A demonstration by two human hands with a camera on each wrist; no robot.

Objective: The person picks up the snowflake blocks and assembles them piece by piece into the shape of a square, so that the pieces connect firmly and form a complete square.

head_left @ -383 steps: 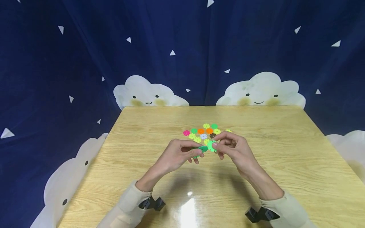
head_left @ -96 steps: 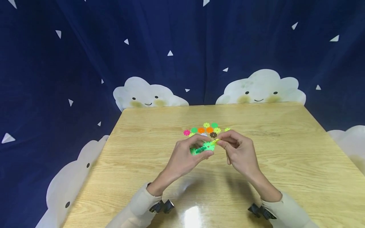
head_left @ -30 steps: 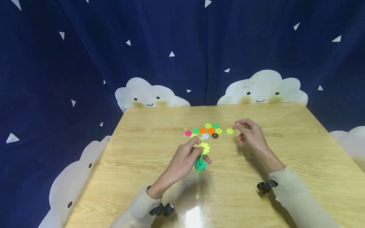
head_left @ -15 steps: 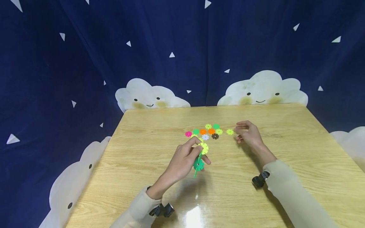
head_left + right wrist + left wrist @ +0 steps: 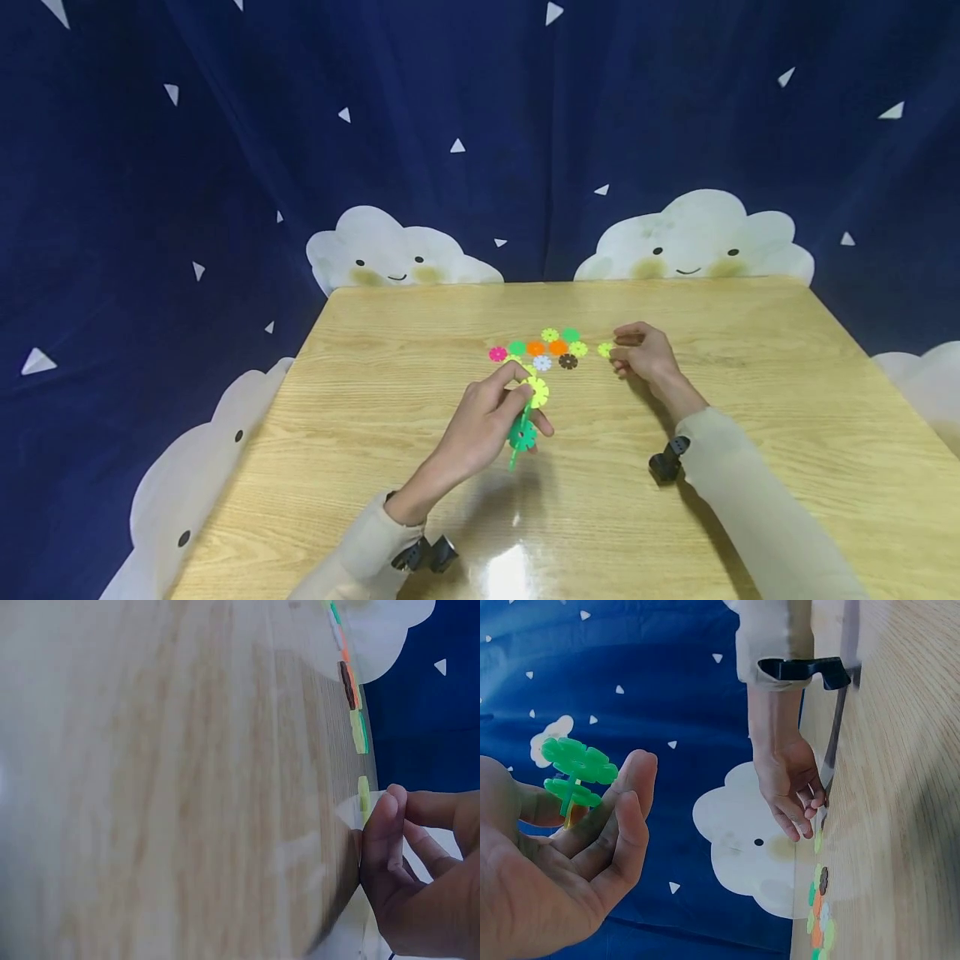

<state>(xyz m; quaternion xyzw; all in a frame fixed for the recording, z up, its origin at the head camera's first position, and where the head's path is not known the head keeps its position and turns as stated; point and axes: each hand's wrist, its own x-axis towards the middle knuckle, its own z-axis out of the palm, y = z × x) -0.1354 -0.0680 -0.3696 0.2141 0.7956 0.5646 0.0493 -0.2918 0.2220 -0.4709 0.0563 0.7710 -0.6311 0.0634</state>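
Note:
In the head view my left hand (image 5: 476, 421) pinches a yellow notched snowflake disc (image 5: 537, 392) between thumb and finger. Green snowflake discs (image 5: 522, 435) hang linked below it, some edge-on. From the left wrist view, the green discs (image 5: 580, 760) stand above the curled fingers, with the yellow one mostly hidden. Over at the right, my right hand (image 5: 651, 357) is low over the table, fingertips at the edge of a lone yellow-green disc (image 5: 603, 350). The right wrist view has thumb and fingers loosely bent beside that disc (image 5: 364, 793); whether they touch it I cannot tell.
Loose discs lie flat in a cluster beyond the left hand: pink (image 5: 498, 354), orange (image 5: 535, 348), white (image 5: 542, 363), brown (image 5: 567, 362), plus several green and yellow ones. The wooden table (image 5: 420, 333) ends at a dark blue curtain (image 5: 420, 100) with printed clouds.
Since the earliest frame, a yellow disc has joined the green ones in the left hand. The right hand has left the chain, gone right, and lately shifted slightly towards the lone yellow-green disc.

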